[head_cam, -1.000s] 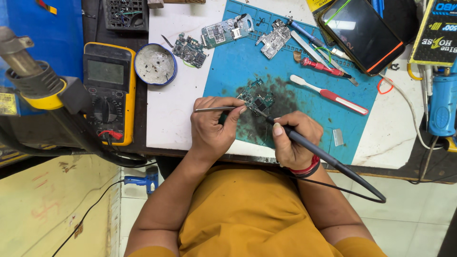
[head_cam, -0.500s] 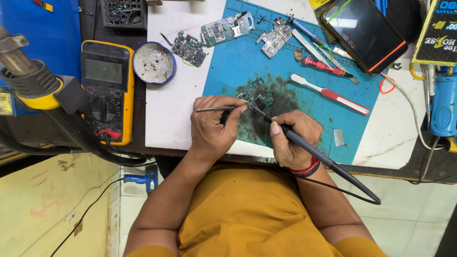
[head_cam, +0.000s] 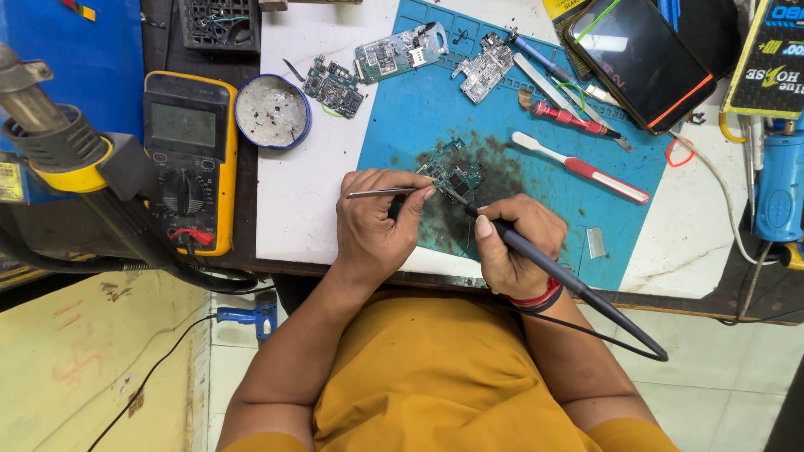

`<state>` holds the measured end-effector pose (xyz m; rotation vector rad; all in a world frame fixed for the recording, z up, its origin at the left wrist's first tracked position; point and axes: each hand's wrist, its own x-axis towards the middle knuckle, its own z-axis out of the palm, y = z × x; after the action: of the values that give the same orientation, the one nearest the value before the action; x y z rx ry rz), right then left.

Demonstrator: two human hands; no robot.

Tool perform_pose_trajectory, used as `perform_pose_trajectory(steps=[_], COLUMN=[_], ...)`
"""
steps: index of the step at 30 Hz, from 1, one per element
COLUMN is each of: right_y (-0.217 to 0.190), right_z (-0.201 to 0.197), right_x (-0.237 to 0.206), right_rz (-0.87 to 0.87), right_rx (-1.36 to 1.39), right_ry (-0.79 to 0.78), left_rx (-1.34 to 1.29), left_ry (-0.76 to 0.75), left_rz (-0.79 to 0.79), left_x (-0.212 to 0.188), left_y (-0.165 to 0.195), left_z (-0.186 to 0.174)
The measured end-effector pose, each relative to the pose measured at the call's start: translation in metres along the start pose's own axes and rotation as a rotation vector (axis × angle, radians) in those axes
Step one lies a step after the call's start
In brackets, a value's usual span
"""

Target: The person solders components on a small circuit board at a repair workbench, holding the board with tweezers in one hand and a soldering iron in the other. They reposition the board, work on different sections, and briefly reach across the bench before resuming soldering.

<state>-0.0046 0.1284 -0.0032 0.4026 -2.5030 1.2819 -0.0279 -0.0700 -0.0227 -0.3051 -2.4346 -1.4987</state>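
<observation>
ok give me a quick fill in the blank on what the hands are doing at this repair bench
1. The right hand grips a black soldering iron like a ____.
2. The left hand holds thin metal tweezers over a small green circuit board that lies on the ____ rubber mat.
3. Left of the round blue tin sits a ____ multimeter.

Missing words: pen; blue; yellow

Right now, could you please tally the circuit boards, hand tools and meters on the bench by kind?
Circuit boards: 4
Soldering iron: 1
Tweezers: 1
Toothbrush: 1
Screwdriver: 1
Multimeter: 1
Total: 9
</observation>
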Motion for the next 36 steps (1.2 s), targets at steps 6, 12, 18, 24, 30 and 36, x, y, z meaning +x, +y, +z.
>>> perform_pose_trajectory(steps=[6, 12, 18, 24, 30, 36], right_y=[0.0001, 0.0001, 0.0002, -0.0003, -0.0018, -0.0024], right_z=[0.0000, -0.0003, -0.0001, -0.0001, 0.0004, 0.0002], right_x=[0.0003, -0.0001, 0.0005, 0.0007, 0.0007, 0.0020], right_rz=[0.000, 0.002, -0.013, -0.009, -0.006, -0.008], right_rx=[0.003, 0.005, 0.009, 0.001, -0.004, -0.009], right_ry=[0.002, 0.004, -0.003, -0.003, 0.008, 0.002], left_rx=[0.003, 0.006, 0.005, 0.002, -0.005, -0.007], left_ry=[0.004, 0.003, 0.001, 0.005, 0.005, 0.003], left_rz=[0.004, 0.002, -0.001, 0.004, 0.001, -0.009], left_x=[-0.0006, -0.0009, -0.0007, -0.0002, -0.0003, -0.0006], left_y=[-0.0010, -0.0012, -0.0011, -0.0005, -0.0001, -0.0001], left_z=[0.0016, 0.0018, 0.0015, 0.0012, 0.0005, 0.0011])
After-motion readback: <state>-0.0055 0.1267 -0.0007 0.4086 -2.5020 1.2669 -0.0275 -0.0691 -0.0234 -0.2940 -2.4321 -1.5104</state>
